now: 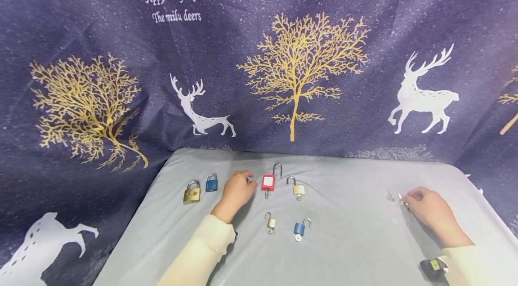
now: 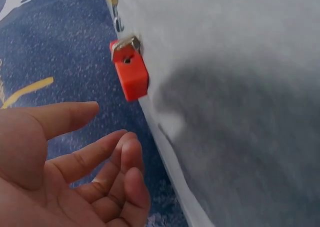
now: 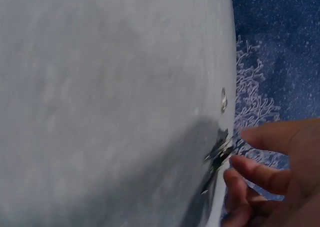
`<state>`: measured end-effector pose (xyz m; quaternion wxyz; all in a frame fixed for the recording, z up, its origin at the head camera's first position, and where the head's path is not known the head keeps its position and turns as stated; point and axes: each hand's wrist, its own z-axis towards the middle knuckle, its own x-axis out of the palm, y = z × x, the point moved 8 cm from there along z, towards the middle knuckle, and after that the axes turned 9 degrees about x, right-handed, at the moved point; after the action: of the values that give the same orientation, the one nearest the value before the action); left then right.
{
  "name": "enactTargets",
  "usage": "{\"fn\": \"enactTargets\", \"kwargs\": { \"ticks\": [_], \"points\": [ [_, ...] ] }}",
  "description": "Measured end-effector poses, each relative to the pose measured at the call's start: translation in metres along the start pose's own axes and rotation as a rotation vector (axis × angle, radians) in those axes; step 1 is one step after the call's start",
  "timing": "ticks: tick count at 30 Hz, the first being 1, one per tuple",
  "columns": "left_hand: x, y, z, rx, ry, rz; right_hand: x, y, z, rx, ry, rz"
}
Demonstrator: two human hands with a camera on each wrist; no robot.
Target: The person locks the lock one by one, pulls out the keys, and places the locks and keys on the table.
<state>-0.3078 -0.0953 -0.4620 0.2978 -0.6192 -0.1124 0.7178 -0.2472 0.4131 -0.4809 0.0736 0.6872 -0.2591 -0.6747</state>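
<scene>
My left hand (image 1: 238, 188) hovers between a blue padlock (image 1: 212, 185) with its shackle closed and a red padlock (image 1: 268, 183) with its shackle up and a key hanging from it. In the left wrist view its fingers are loosely bent, nothing between them, and the red padlock (image 2: 134, 82) lies beyond the fingertips. At the table's right side, my right hand (image 1: 430, 209) is right over some small metal keys (image 1: 401, 200). The right wrist view has the thumb and index finger apart, fingertips right at the keys (image 3: 219, 154).
A large brass padlock (image 1: 192, 194), shackle closed, stands at the left. Right of centre lie a brass padlock (image 1: 299, 189), a smaller brass one (image 1: 271, 223) and a blue one (image 1: 299, 229), shackles open. Another key (image 1: 390, 195) lies at the right. A printed curtain (image 1: 323, 142) hangs behind the grey-covered table (image 1: 348, 232).
</scene>
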Motion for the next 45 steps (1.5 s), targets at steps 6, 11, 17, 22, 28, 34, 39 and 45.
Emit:
{"fn": "enactTargets", "kwargs": {
  "ticks": [6, 11, 17, 22, 28, 34, 39, 45],
  "points": [
    [0.012, -0.008, 0.005, 0.004, 0.028, 0.016, -0.006, 0.026, -0.006, -0.032, -0.103, 0.073],
    [0.026, -0.008, 0.011, -0.024, 0.093, 0.032, -0.004, 0.051, -0.014, -0.071, -0.140, 0.121],
    [0.034, -0.008, 0.019, -0.051, 0.128, 0.059, 0.003, 0.083, -0.027, -0.139, -0.121, 0.135],
    [0.037, -0.011, 0.020, -0.063, 0.124, 0.080, 0.013, 0.106, -0.040, -0.159, -0.081, 0.141],
    [0.039, -0.014, 0.025, -0.107, 0.127, 0.105, 0.018, 0.132, -0.050, -0.210, -0.103, 0.152],
    [0.042, -0.014, 0.029, -0.141, 0.135, 0.116, 0.030, 0.153, -0.056, -0.245, -0.099, 0.148],
    [0.045, -0.012, 0.031, -0.137, 0.156, 0.075, 0.039, 0.169, -0.060, -0.257, -0.070, 0.174],
    [0.051, -0.012, 0.031, -0.132, 0.186, 0.000, 0.045, 0.181, -0.060, -0.266, -0.056, 0.202]
  ]
}}
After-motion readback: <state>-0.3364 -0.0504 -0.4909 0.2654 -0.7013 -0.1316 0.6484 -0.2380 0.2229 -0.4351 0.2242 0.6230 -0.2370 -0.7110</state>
